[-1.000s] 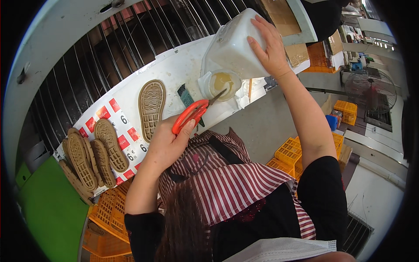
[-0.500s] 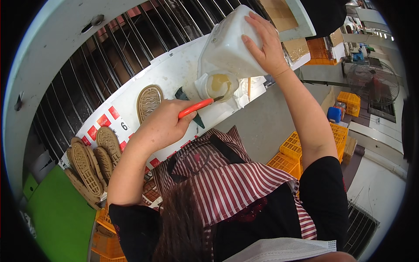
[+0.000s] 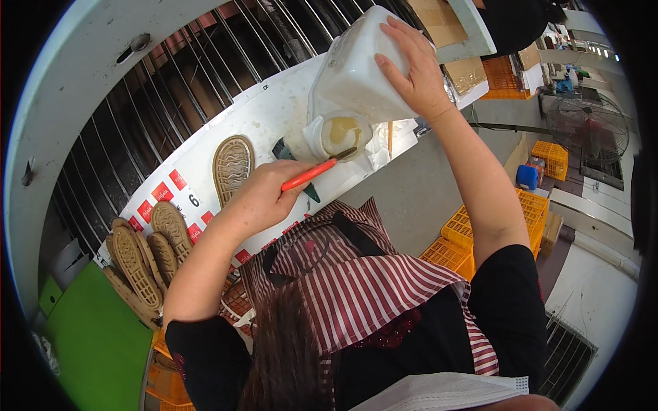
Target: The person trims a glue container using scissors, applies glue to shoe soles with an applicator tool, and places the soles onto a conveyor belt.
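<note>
My right hand (image 3: 419, 72) is spread over the side of a white plastic jug (image 3: 356, 75), gripping it while it tilts on the white work surface (image 3: 274, 113). Beside the jug's lower end sits a small clear cup (image 3: 346, 135) with yellowish liquid in it. My left hand (image 3: 264, 195) is closed around the red handle of a brush (image 3: 308, 175), whose dark tip lies at the cup's near edge. A dark green strip (image 3: 282, 148) lies partly under that hand. To its left, a tan shoe sole (image 3: 233, 166) rests flat.
Several tan soles (image 3: 136, 266) lean together at the surface's left end, near a green panel (image 3: 96, 335). Metal bars (image 3: 168, 103) run along the far side. Crumpled white paper (image 3: 378, 149) lies by the cup. Yellow crates (image 3: 456, 236) and a fan (image 3: 588, 127) stand to the right.
My left hand and the brush have shifted slightly; the brush tip stays by the cup. The jug, still under my right hand, has barely moved.
</note>
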Motion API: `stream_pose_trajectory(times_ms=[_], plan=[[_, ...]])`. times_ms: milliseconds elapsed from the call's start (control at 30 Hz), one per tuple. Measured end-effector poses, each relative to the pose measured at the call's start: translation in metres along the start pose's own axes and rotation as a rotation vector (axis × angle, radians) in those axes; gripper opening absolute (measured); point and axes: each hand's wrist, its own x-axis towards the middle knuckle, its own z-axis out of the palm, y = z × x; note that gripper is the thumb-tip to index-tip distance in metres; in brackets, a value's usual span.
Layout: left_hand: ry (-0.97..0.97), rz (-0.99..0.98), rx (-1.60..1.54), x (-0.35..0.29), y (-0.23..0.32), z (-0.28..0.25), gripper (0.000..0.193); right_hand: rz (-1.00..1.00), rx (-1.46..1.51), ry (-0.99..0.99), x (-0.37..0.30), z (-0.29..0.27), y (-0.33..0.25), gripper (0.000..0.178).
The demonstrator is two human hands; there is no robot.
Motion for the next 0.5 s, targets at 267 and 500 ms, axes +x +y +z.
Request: stream_pose_trajectory(times_ms=[267,500], plan=[[0.122,-0.039,-0.036,-0.015,-0.007,0.022,0.024,0.016,-0.002,0.028,-0.002,0.005,0.006,0.045],[0.091,-0.017,-0.064,-0.020,0.006,0.017,0.024,0.016,-0.013,0.043,-0.004,0.005,0.009,0.045]])
